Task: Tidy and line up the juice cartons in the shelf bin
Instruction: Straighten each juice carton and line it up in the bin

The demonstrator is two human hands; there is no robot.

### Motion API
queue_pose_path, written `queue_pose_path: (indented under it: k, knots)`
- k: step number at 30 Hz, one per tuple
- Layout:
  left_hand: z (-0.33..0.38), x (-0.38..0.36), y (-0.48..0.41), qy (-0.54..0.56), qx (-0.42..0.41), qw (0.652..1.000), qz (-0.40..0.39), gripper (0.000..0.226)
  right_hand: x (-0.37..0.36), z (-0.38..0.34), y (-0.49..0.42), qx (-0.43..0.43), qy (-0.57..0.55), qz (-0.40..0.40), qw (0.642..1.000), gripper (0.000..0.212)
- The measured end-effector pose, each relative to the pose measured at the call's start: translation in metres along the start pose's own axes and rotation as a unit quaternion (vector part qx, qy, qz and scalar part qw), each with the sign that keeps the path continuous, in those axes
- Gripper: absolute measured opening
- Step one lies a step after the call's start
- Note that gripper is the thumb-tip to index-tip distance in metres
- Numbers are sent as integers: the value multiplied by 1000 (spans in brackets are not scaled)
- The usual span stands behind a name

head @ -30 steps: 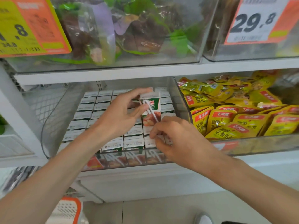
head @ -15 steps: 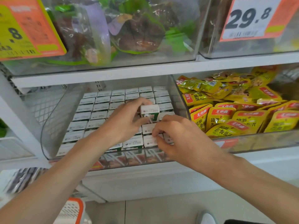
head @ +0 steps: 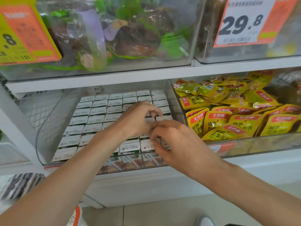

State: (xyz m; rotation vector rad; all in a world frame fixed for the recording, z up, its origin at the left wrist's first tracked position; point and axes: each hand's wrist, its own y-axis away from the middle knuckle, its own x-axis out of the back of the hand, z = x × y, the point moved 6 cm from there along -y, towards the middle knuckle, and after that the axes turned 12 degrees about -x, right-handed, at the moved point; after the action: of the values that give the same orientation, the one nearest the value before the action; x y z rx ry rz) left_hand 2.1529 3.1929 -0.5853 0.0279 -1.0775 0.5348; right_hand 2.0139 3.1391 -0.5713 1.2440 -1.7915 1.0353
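Rows of small white-topped juice cartons (head: 97, 110) fill a clear plastic shelf bin (head: 48, 128). My left hand (head: 136, 119) reaches into the right part of the bin. Its curled fingertips pinch the top of one juice carton (head: 149, 119), which sits level with its neighbours. Just in front of it, my right hand (head: 177, 144) hovers over the front right cartons. Its bent fingertips rest on their tops and grip nothing. Both hands hide several cartons beneath them.
To the right, a second clear bin holds yellow snack packs (head: 228, 121). The shelf above carries bagged goods (head: 130, 33) and orange price tags (head: 244, 23). An orange and white basket (head: 76, 216) and a shoe (head: 205, 222) are on the floor below.
My left hand has lowered the raised carton down into its row, so it no longer stands above the others. My right hand stayed at the front cartons.
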Motion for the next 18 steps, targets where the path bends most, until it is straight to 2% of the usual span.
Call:
queue_pose_path:
  k: [7, 12, 14, 18]
  knots:
    - [5, -2, -28, -122, -53, 986, -96, 33, 0, 0, 2, 12, 1, 4, 1000, 12]
    - [5, -2, -29, -77, -36, 990, -114, 38, 0, 3, 3, 14, 7, 4, 1000, 15]
    - [6, 5, -26, -34, -41, 994, -93, 37, 0, 2, 4, 16, 8, 8, 1000, 15]
    - [7, 30, -18, 75, -34, 996, 22, 25, 0, 2, 5, 18, 11, 12, 1000, 15]
